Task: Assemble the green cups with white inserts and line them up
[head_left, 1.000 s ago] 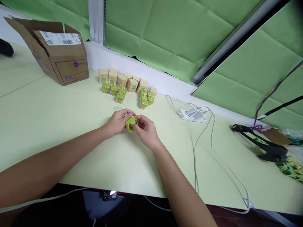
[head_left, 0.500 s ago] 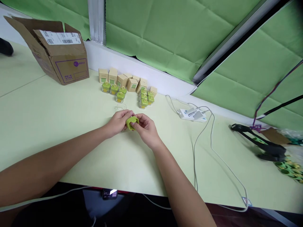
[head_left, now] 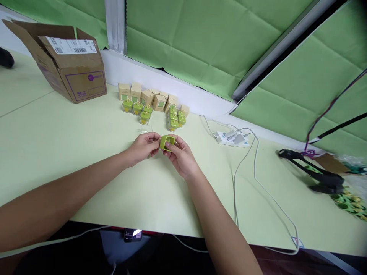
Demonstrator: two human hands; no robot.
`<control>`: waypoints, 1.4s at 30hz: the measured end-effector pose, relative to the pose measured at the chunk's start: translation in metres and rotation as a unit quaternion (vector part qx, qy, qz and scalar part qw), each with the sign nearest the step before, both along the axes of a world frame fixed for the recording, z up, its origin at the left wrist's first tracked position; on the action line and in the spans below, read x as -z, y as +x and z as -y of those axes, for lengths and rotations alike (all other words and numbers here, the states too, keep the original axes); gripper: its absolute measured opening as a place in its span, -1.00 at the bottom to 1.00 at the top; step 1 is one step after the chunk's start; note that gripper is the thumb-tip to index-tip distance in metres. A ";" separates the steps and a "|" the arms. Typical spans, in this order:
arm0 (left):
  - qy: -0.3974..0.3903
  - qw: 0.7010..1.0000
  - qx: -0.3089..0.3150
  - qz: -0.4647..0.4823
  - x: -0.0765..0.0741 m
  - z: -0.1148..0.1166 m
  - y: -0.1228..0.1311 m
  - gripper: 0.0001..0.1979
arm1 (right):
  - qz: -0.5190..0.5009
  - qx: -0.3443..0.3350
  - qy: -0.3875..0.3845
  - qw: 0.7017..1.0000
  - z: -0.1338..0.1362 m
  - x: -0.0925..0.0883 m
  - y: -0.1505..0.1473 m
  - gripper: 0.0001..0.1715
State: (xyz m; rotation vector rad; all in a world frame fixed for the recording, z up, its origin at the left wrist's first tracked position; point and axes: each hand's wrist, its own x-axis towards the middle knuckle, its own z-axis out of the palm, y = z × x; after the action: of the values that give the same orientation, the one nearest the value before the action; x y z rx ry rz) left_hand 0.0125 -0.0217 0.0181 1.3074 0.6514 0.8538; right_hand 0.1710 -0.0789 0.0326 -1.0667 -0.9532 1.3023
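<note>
My right hand (head_left: 182,157) grips a green hollow lid (head_left: 168,143) with its open underside turned toward me; the thumb presses inside the rim. Close against the lid's left side, my left hand (head_left: 145,147) has its thumb and fingers pinched together. What sits between those fingertips is too small to make out. Just behind the left hand lies a clear container (head_left: 146,129), partly hidden. Farther back stand several small clear jars with green lids (head_left: 145,117), each with a pale loop on top, in a left group and a right group (head_left: 173,123).
Small brown cartons (head_left: 159,102) line up along the wall behind the jars. A large open cardboard box (head_left: 86,82) stands back left. To the right are a power strip (head_left: 231,138) with white cables, a black stand-like object (head_left: 318,173) and green pieces (head_left: 348,204).
The lid has shifted slightly right and up and turned in my right hand. My left hand has moved from holding the lid's edge to a pinch at its left side.
</note>
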 end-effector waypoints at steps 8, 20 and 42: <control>0.012 0.999 -0.026 -0.026 -0.002 0.002 0.000 -0.75 | 0.032 0.020 0.019 0.999 -0.002 0.006 -0.004 -0.58; -0.031 0.999 0.017 0.008 -0.004 0.005 0.001 -0.79 | 0.061 0.005 0.019 0.998 0.002 -0.003 0.000 -0.59; -0.087 0.989 -0.116 0.026 -0.004 -0.012 -0.003 -0.86 | 0.511 0.039 0.179 0.840 -0.019 0.043 0.013 -0.50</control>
State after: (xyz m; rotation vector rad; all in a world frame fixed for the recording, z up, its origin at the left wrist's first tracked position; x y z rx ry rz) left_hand 0.0093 -0.0095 0.0223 1.0616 0.8281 0.9932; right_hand 0.1839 -0.0603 -0.0102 -1.4828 -1.8260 0.3553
